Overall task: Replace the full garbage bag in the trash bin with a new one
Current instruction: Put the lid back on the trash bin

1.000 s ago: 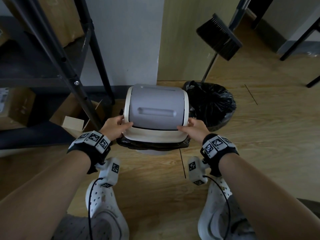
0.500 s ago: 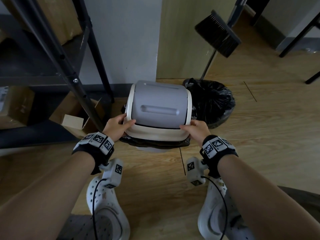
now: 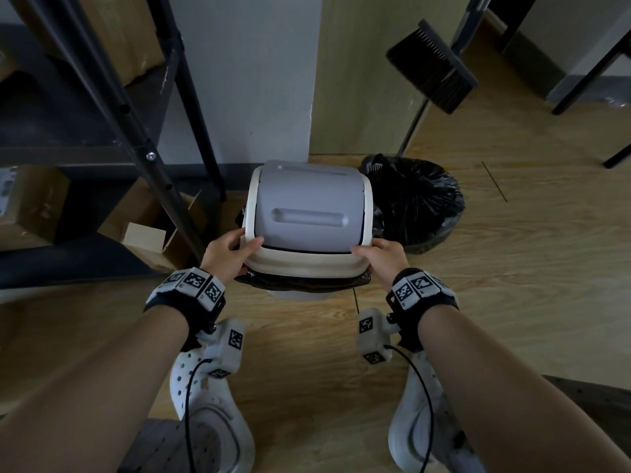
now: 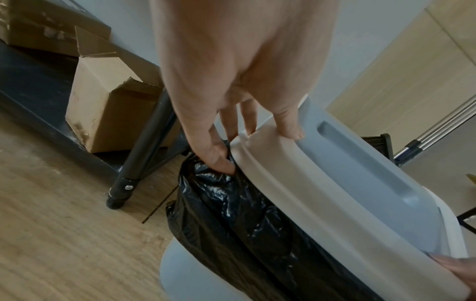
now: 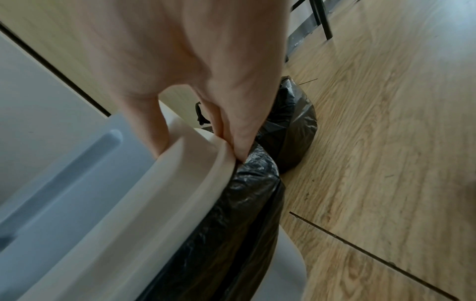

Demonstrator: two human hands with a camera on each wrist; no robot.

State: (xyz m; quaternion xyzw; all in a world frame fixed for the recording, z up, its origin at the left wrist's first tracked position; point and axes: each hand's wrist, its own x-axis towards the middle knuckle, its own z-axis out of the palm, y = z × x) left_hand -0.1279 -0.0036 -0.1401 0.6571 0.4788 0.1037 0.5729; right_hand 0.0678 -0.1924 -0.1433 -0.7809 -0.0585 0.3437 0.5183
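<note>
Bin (image 3: 300, 295), centre of the head frame, on wood floor (image 3: 512, 285); white body mostly hidden under its lid; lined with a black bag (image 4: 231, 213), bag edge folded over the rim and bunched down the outside wall; contents not visible.

Lid (image 3: 309, 213), cream frame with a grey swing flap and a long recessed grip; tilted, near edge raised off the rim in both wrist views.

Left hand (image 3: 227, 254), lower-left corner of the lid; clamped on the frame, thumb on top at the flap edge, fingers (image 4: 219, 156) curled under the rim against the bag.

Right hand (image 3: 384, 259), lower-right corner of the lid; clamped likewise, thumb on top, fingers (image 5: 240, 142) tucked under the rim touching the bag.

Full bag (image 3: 416, 199), black, bulging, on the floor just right of the bin, touching or nearly so; knotted top seen in the right wrist view.

Broom (image 3: 432, 68), upper right, dark head, metal handle, standing behind the full bag.

Shelf (image 3: 143, 138), black metal, left side; cardboard boxes on its levels; open box (image 3: 150, 233) on the floor beside its leg, interior not visible.

Shoes (image 3: 211, 404), white, bottom of frame.
</note>
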